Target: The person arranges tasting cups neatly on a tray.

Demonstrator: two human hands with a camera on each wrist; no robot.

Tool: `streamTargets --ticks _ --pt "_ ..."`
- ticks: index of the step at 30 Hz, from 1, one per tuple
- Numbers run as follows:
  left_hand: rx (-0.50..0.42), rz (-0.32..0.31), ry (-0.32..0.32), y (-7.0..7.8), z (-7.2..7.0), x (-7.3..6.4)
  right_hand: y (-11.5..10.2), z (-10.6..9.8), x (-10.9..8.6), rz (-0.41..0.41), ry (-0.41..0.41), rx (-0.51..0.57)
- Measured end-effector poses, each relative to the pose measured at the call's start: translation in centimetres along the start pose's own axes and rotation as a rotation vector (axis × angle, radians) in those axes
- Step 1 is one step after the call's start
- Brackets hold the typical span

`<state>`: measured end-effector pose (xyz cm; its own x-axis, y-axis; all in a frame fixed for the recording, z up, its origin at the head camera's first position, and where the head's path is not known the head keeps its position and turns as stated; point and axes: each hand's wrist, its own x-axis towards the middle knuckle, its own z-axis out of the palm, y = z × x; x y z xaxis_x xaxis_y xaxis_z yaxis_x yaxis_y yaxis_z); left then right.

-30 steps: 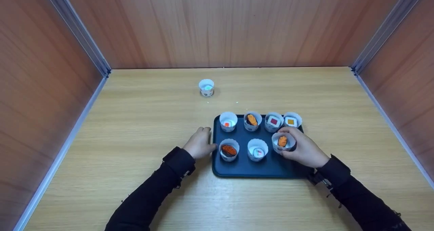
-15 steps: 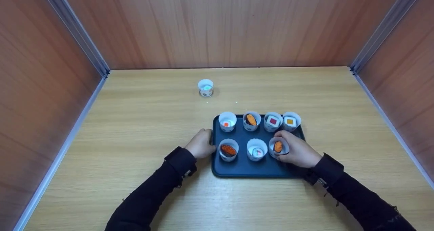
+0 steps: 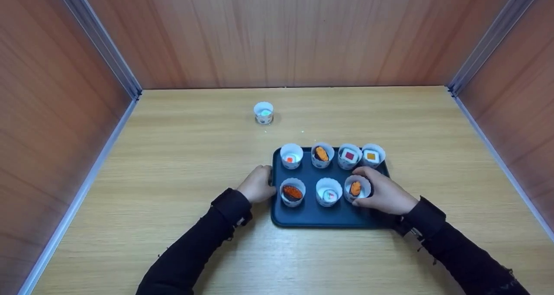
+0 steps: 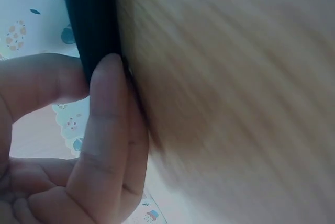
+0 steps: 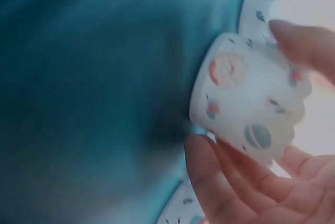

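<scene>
My right hand point(image 3: 385, 192) holds a white paper baking cup point(image 3: 364, 187) between thumb and fingers. Inside that cup sits a small orange-topped piece point(image 3: 355, 188) that looks like sushi. In the right wrist view the printed wall of the cup point(image 5: 246, 98) shows, its base at the dark tray surface point(image 5: 104, 93). At the tray's left side, my left hand point(image 3: 258, 185) pinches the rim of the blue-black tray point(image 3: 311, 219). The left wrist view has the thumb inside the tray edge point(image 4: 97, 20) and the fingers point(image 4: 107, 114) against its outside.
Near the held cup stand a cup with a whitish piece point(image 3: 329, 192) and one with a red-brown piece point(image 3: 292, 192). Several filled cups, including one with an orange piece point(image 3: 322, 155), line the tray's back edge. Another cup point(image 3: 263, 113) stands behind on the table. Wooden panels point(image 3: 285, 35) enclose the table.
My right hand has shifted slightly left with its cup, bringing it close beside the middle front cup. The left hand has moved slightly down and its fingers have drawn in at the tray rim.
</scene>
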<state>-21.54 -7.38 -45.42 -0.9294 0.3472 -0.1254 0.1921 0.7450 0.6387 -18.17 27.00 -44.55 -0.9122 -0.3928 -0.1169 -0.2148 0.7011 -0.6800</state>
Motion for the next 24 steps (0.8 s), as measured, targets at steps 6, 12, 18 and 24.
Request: streamTargets --ticks 6,12,18,24 --pt "-0.008 -0.017 0.001 0.0 0.1 0.0 0.4 -1.1 -0.8 0.024 0.066 0.028" --pt "-0.014 -0.017 -0.007 0.0 0.1 0.0 1.6 -2.2 -1.4 0.085 0.258 0.066" --pt "-0.019 -0.013 -0.013 -0.1 0.1 0.0 3.4 -2.9 -1.8 0.207 0.306 0.070" --pt "-0.022 -0.041 -0.023 -0.2 0.1 0.2 4.6 -2.9 -1.5 0.291 0.194 0.076"
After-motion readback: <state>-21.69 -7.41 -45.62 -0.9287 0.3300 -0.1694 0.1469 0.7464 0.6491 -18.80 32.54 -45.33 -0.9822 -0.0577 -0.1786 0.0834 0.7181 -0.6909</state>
